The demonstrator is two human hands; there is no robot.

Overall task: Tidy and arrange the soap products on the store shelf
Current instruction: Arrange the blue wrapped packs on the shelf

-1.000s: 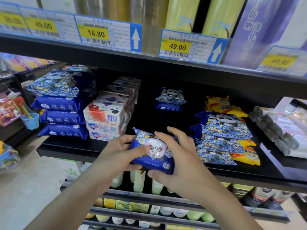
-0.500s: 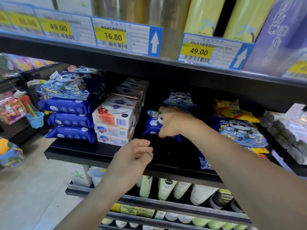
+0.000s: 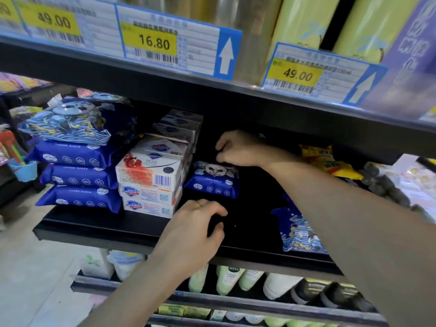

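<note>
Head view: black store shelf (image 3: 113, 228) stocked with soap products. The panda-print soap pack (image 3: 213, 181) lies flat on the shelf between the two hands, just beside the stack of white soap boxes (image 3: 151, 179) to its left. The right hand (image 3: 238, 148) reaches deep under the upper shelf, directly behind and above this pack, its fingers curled; whether they grip anything cannot be told. The left hand (image 3: 194, 228) hovers over the shelf front just below the pack, fingers spread and loosely bent, holding nothing. Left of the left hand stand stacked blue soap packs (image 3: 79, 175); beyond the right forearm lie yellow packs (image 3: 330, 161). Price labels (image 3: 153, 42) line the upper shelf edge. Bottles (image 3: 226, 279) fill the lower shelf beneath the left hand.
</note>
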